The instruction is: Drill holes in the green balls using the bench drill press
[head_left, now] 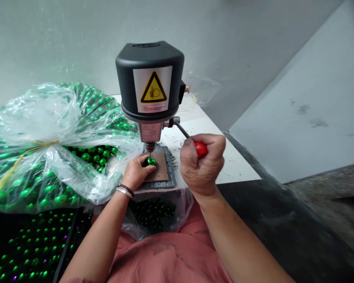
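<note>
A dark drill press point(150, 78) with a yellow hand-warning label stands in front of me on the white table. My left hand point(136, 171) pinches a shiny green ball point(151, 161) between thumb and fingers, on a brown board point(161, 167) over the press's grey base point(170, 179). The drill bit point(150, 154) comes down at the top of the ball; whether it has entered the ball I cannot tell. My right hand point(203, 163) is wrapped around the red knob point(200, 149) of the feed lever point(183, 130), to the right of the press.
A big clear plastic bag point(56, 157) of green balls, tied with yellow string, lies at the left. Below the base, an open plastic bag point(183, 210) holds more balls. Dark shavings are scattered on the white table point(224, 165). More green balls point(35, 243) lie at lower left.
</note>
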Tool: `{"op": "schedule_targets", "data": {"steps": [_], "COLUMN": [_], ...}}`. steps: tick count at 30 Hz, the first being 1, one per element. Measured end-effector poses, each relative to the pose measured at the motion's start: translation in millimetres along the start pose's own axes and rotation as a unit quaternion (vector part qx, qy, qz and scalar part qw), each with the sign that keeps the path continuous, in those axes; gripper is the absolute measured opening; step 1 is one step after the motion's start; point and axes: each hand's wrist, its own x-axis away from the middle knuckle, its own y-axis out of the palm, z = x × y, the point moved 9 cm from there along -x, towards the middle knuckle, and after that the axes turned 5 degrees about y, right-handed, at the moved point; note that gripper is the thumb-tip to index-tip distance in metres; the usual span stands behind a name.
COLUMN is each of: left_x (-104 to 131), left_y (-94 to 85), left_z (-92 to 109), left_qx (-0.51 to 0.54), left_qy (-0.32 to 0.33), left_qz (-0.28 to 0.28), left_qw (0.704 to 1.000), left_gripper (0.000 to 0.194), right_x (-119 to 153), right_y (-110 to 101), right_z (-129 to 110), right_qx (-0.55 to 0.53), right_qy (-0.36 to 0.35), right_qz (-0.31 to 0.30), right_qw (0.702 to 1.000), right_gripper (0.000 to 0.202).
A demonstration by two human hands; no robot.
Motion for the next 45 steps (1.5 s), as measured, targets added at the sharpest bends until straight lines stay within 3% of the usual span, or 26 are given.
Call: {"op": "schedule_targets", "data": {"steps": [7, 14, 18, 21, 23, 26, 29, 31, 32, 33, 35, 37, 38, 39, 42, 45], "left_x": [1.0, 1.7, 1.4, 7.1, 16.4, 37.5, 63.1, 75.2, 76.9, 75.2, 65.3, 52.2, 42.3, 29.4, -10.7, -26.4], "left_y": [-0.3, -1.1, 0.4, -2.4, -5.6, -10.3, -14.1, -24.6, -35.6, -51.0, -91.0, -128.5, -138.7, -141.1, -118.8, -100.3], "left_z": [-1.2, -0.2, -3.6, -5.3, -5.2, 3.9, 18.7, 25.2, 26.3, 24.9, 12.6, -8.5, -17.5, -27.8, -57.8, -70.9], "left_qx": [0.009, 0.027, 0.035, 0.059, 0.069, 0.063, 0.061, 0.079, 0.093, 0.107, 0.111, 0.054, -0.013, -0.087, -0.253, -0.342], "left_qy": [-0.006, -0.001, -0.010, -0.010, -0.006, 0.033, 0.070, 0.064, 0.054, 0.041, 0.011, -0.022, -0.030, -0.047, -0.078, -0.090], "left_qz": [0.009, 0.012, 0.008, 0.011, 0.006, -0.031, -0.108, -0.134, -0.120, -0.081, 0.055, 0.200, 0.234, 0.230, 0.099, 0.040], "left_qw": [1.000, 1.000, 0.999, 0.998, 0.998, 0.997, 0.990, 0.986, 0.987, 0.990, 0.992, 0.978, 0.972, 0.968, 0.959, 0.934], "left_gripper": [0.045, 0.040, 0.042, 0.044, 0.045, 0.046, 0.052, 0.055, 0.053, 0.048, 0.040, 0.039, 0.036, 0.033, 0.034, 0.038], "right_x": [8.8, 28.4, -8.9, -50.7, -67.9, -73.1, -68.5, -66.1, -65.6, -65.3, -65.2, -65.1, -64.8, -64.5, -63.6, -62.8], "right_y": [2.9, 14.0, 8.6, 15.4, 22.0, 29.9, 31.0, 31.0, 30.8, 30.7, 30.8, 30.3, 30.2, 30.0, 29.2, 28.6], "right_z": [9.5, 33.1, 11.7, -13.1, -13.6, -6.2, -1.6, -0.5, -0.5, -0.7, -1.1, -1.2, -0.8, -0.3, 0.7, 0.4], "right_qx": [-0.038, -0.109, -0.103, -0.087, -0.087, -0.106, -0.119, -0.124, -0.125, -0.128, -0.135, -0.138, -0.138, -0.133, -0.118, -0.114], "right_qy": [0.024, 0.074, 0.088, 0.067, 0.097, 0.135, 0.147, 0.152, 0.152, 0.151, 0.148, 0.143, 0.142, 0.142, 0.139, 0.137], "right_qz": [0.028, -0.002, 0.027, -0.014, -0.045, -0.077, -0.077, -0.076, -0.074, -0.074, -0.076, -0.076, -0.077, -0.078, -0.079, -0.081], "right_qw": [0.999, 0.991, 0.990, 0.994, 0.990, 0.982, 0.979, 0.978, 0.978, 0.977, 0.977, 0.977, 0.977, 0.978, 0.980, 0.981], "right_gripper": [0.008, 0.013, 0.011, 0.015, 0.016, 0.018, 0.020, 0.021, 0.022, 0.023, 0.024, 0.023, 0.023, 0.022, 0.022, 0.024]}}
